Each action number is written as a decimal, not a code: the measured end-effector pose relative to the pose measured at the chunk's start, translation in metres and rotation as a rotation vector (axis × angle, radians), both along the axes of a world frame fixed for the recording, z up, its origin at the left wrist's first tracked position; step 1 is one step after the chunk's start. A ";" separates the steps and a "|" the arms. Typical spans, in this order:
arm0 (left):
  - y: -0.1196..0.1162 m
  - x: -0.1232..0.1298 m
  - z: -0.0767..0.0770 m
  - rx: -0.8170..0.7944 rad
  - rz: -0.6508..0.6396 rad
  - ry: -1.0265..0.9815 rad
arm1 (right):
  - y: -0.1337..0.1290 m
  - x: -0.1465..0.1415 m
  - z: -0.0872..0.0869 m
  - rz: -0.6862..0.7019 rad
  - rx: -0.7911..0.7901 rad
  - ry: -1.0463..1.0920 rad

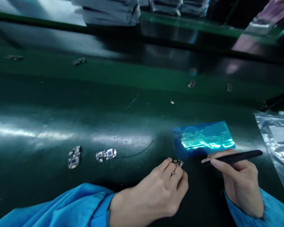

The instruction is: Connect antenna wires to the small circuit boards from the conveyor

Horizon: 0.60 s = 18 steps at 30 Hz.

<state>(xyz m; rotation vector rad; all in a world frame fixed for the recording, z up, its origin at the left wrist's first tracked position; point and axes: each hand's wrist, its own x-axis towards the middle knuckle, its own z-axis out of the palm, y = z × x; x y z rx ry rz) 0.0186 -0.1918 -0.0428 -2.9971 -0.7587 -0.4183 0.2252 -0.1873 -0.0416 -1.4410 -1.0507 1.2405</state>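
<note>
My left hand, wearing a ring, has its fingers closed on a small circuit board; most of the board is hidden behind the fingers. To the right, my right hand grips black tweezers between thumb and fingers, their tip pointing left towards the left hand. Just beyond both hands lies a shiny blue sheet with rows of small marks at its left side. On the left of the table sit a circuit board with a thin black cable and another circuit board.
A clear plastic bag lies at the right edge. Several small boards, one of them a dark board, are spread along the far side. Above, a shelf carries stacked white bundles. A pink sleeve shows at top right.
</note>
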 end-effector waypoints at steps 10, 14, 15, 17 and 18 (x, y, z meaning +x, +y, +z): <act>0.092 -0.004 0.019 0.068 0.225 0.228 | 0.017 0.039 -0.011 -0.147 -0.028 0.031; 0.167 -0.014 0.025 0.095 0.520 0.266 | 0.019 0.042 -0.017 -0.126 -0.062 0.073; 0.185 -0.017 0.025 0.107 0.570 0.262 | 0.019 0.042 -0.018 -0.120 -0.067 0.077; 0.215 -0.019 0.021 0.128 0.663 0.250 | 0.019 0.041 -0.019 -0.106 -0.095 0.088; 0.226 -0.017 0.019 0.138 0.699 0.243 | 0.019 0.040 -0.019 -0.102 -0.111 0.094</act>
